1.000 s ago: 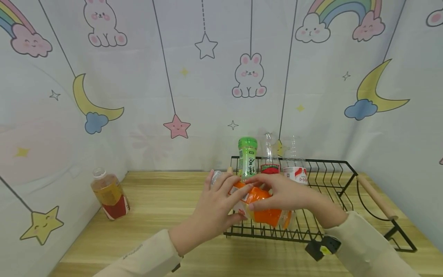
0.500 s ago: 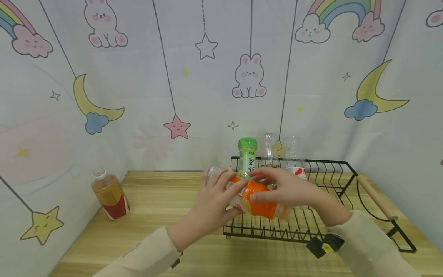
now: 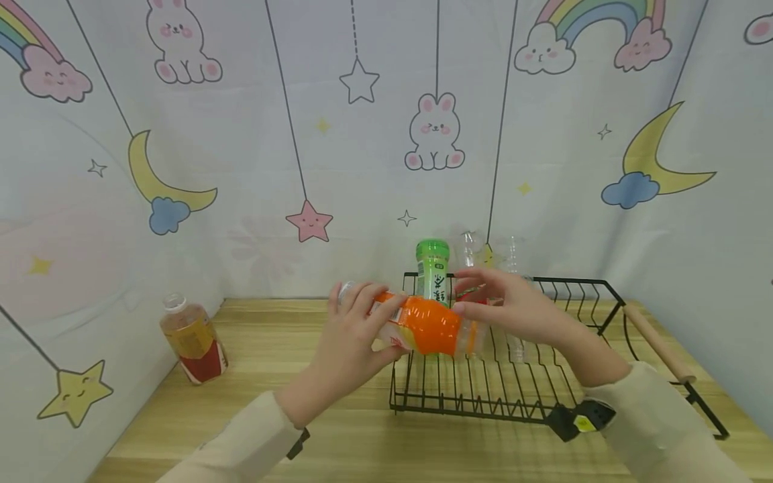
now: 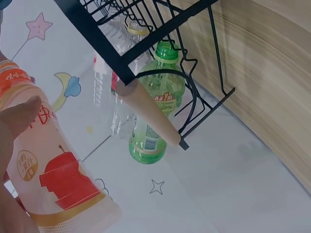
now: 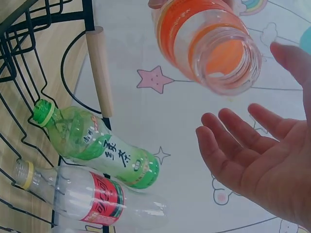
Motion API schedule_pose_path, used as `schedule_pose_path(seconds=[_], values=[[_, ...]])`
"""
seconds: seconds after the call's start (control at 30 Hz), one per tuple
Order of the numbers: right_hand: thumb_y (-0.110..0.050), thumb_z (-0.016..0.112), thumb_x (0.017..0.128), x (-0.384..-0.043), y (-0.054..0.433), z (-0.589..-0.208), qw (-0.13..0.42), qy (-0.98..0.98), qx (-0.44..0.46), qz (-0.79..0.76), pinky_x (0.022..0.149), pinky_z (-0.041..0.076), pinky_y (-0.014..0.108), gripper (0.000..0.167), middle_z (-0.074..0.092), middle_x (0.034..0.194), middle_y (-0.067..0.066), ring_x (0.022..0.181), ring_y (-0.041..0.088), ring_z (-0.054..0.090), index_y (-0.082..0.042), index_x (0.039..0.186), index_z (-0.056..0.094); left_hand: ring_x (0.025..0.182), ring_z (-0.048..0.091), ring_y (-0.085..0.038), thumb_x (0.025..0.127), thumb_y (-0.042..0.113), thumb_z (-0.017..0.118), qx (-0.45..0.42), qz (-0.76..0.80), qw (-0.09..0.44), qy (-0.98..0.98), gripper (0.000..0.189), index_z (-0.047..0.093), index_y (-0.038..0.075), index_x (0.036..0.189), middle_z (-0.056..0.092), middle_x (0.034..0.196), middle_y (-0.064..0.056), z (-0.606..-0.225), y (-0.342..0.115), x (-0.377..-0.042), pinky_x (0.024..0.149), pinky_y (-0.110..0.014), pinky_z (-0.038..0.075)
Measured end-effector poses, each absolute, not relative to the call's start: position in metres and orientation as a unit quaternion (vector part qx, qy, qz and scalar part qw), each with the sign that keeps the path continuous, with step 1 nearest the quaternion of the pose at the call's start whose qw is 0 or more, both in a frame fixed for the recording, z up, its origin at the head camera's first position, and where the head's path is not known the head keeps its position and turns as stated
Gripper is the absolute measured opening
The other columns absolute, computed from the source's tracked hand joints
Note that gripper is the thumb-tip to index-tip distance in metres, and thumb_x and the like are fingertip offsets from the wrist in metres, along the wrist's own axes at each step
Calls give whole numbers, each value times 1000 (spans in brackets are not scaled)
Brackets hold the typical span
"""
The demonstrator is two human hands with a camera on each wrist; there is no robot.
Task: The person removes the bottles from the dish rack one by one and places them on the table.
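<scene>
My left hand [image 3: 356,329] grips a clear plastic bottle with an orange and white label [image 3: 429,327], raised over the left part of the black wire rack [image 3: 483,419]. It lies nearly level, its base to the left. Facing the right wrist camera is its uncapped mouth [image 5: 228,60]; an apple picture shows on the label in the left wrist view. My right hand [image 3: 522,308] is just right of the bottle, fingers spread and apart from it. Neck down in the rack lean a green tea bottle [image 5: 99,145], a red-labelled bottle [image 5: 104,198] and another clear bottle [image 3: 513,258].
An uncapped bottle with a gold and red label [image 3: 193,342] stands on the wooden table [image 3: 284,376] at the left. The rack has a wooden handle [image 3: 658,342] at its right end. Behind hangs a cartoon-printed cloth [image 3: 374,161].
The orange-labelled bottle has moved up and left in my left hand. My right hand has come away from it, shifting up and to the right.
</scene>
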State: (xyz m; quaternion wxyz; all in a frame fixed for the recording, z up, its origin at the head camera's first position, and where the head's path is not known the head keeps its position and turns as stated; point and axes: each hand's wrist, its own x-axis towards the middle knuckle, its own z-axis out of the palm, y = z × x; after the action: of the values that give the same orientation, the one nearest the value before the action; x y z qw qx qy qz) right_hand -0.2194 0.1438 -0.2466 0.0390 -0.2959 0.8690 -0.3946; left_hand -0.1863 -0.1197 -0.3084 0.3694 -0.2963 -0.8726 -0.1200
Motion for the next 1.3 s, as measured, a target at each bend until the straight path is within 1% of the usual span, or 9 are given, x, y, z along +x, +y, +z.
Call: schedule_pose_path(seconds=[0.17,0.33,0.43,0.57,0.7,0.9,1.07,1.3], values=[[-37,63,93,-224,151,-246,15,877,-266,-400,86,54,45,58,56,132,12,114,29,58,-12,142,43,117,44,-29,65,33,90,-278,-150,386,-867,71,56,17,126,52,122,-8,-308,-128,-191,105,-64,23],[-40,59,95,-228,163,-247,4,877,-245,-413,89,51,51,61,49,140,13,120,33,53,-14,146,37,113,43,-31,63,32,91,-256,-169,402,-863,73,55,17,125,51,119,-9,-309,-136,-194,103,-65,23],[-40,57,96,-232,169,-250,1,872,-237,-429,91,49,53,64,46,142,15,124,35,51,-12,148,33,110,42,-33,62,31,92,-247,-181,411,-859,75,55,14,125,51,118,-12,-310,-141,-197,100,-63,25],[-39,56,97,-238,176,-254,-8,869,-222,-442,91,48,54,66,46,142,17,125,37,50,-10,149,30,110,43,-34,60,30,92,-230,-206,414,-856,76,55,11,124,51,118,-13,-313,-149,-199,98,-59,26],[-41,55,97,-244,183,-259,-14,867,-206,-454,92,49,52,67,45,143,18,124,37,51,-11,150,29,111,44,-33,60,27,92,-207,-229,418,-854,75,56,9,123,52,117,-14,-316,-158,-202,97,-55,27],[-40,54,97,-252,191,-262,-21,861,-197,-469,94,47,54,69,42,146,19,124,38,50,-11,152,24,108,45,-35,60,22,93,-173,-257,426,-850,75,55,8,123,52,115,-17,-319,-171,-207,95,-54,28],[-42,54,97,-259,196,-264,-23,863,-180,-471,96,45,57,73,39,148,21,124,41,49,-11,154,20,107,44,-34,62,21,92,-131,-276,415,-857,74,54,7,124,52,115,-16,-322,-184,-213,92,-50,31],[-42,54,97,-269,202,-269,-19,859,-159,-486,99,42,59,76,34,150,23,125,43,47,-10,154,16,116,39,-35,69,25,88,-60,-318,369,-871,71,51,5,127,50,122,-16,-326,-200,-218,96,-53,29]])
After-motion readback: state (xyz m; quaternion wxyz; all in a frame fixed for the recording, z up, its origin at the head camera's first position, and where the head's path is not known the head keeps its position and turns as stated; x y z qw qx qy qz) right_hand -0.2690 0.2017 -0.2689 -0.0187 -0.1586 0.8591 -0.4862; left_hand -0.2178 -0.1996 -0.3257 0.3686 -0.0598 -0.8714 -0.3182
